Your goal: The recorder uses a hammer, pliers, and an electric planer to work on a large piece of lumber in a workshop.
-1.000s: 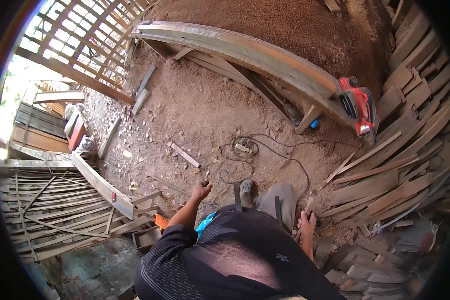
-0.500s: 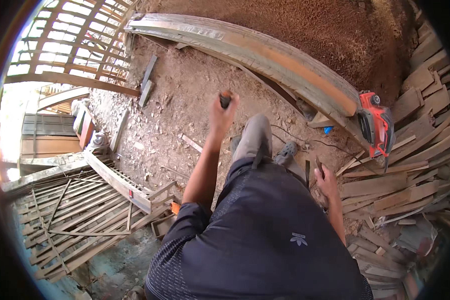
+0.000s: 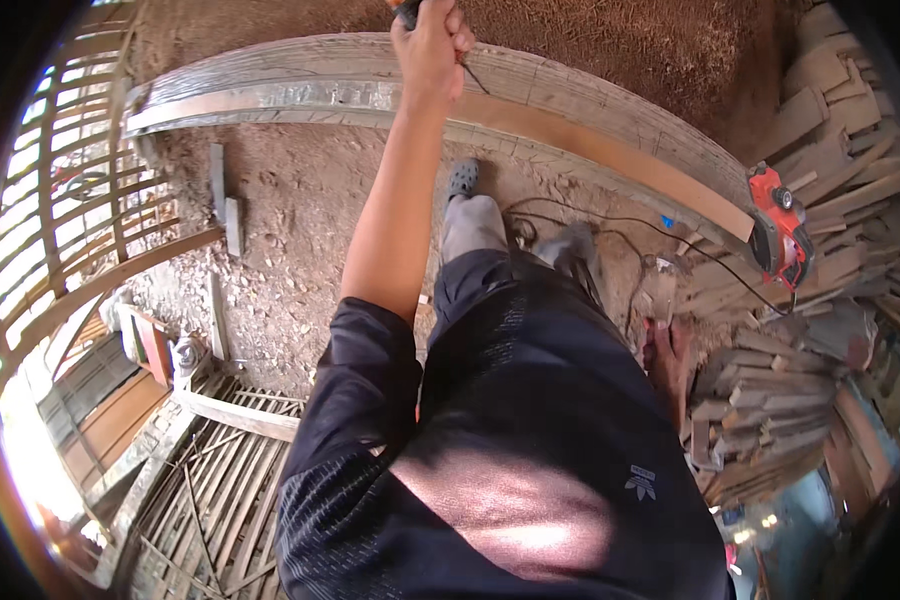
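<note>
Left hand [image 3: 432, 55]: reached out, now over wooden beam [image 3: 570, 140] | feet [image 3: 463, 178]: nearer the beam than before

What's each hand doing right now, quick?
Left hand: closed, holding a black-and-orange tool.
Right hand: low by the leg; can't tell if it's open, closed or holding something.

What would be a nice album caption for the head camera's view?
Left hand, gripping a black-and-orange object, stretched out over a long wooden beam, with a red power tool at its right end.
</note>
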`<state>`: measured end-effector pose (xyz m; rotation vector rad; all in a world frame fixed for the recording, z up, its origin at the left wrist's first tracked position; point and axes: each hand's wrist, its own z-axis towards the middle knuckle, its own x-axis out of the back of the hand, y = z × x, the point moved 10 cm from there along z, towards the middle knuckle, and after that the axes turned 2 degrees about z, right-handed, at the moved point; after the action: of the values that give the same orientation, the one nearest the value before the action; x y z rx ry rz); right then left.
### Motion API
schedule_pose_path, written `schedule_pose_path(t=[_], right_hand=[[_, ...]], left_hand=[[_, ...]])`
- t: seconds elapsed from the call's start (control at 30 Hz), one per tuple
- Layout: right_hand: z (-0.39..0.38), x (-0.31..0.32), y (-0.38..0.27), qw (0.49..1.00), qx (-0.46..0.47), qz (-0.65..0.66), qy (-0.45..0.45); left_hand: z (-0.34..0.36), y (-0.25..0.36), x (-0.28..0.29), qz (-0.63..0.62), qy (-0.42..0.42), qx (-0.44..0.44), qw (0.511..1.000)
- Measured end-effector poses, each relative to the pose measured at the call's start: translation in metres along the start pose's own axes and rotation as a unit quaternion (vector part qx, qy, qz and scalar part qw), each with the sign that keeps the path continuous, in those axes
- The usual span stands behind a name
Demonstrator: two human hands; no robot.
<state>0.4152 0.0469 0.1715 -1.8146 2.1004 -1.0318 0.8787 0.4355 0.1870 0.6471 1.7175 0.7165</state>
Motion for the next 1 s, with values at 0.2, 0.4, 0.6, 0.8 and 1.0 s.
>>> schedule_pose_path(t=[0.2, 0.4, 0.6, 0.8, 1.0], right_hand=[[-0.04, -0.055, -0.045, 0.998, 0.011, 0.057, -0.011], [-0.044, -0.06, -0.053, 0.999, -0.01, 0.039, 0.02], [-0.035, -0.053, -0.042, 0.997, -0.039, 0.048, 0.04], [-0.03, -0.048, -0.037, 0.997, -0.05, 0.043, 0.032], [-0.023, -0.045, -0.046, 0.998, -0.039, 0.023, 0.033]], left_hand=[[0.006, -0.041, -0.008, 0.098, -0.04, 0.106, 0.989], [0.005, -0.062, -0.001, 0.023, -0.082, 0.153, 0.984], [0.001, -0.069, -0.005, 0.004, -0.089, 0.181, 0.979], [0.002, -0.062, -0.003, 0.122, -0.09, 0.111, 0.982], [-0.013, -0.04, -0.027, 0.187, -0.105, 0.019, 0.977]])
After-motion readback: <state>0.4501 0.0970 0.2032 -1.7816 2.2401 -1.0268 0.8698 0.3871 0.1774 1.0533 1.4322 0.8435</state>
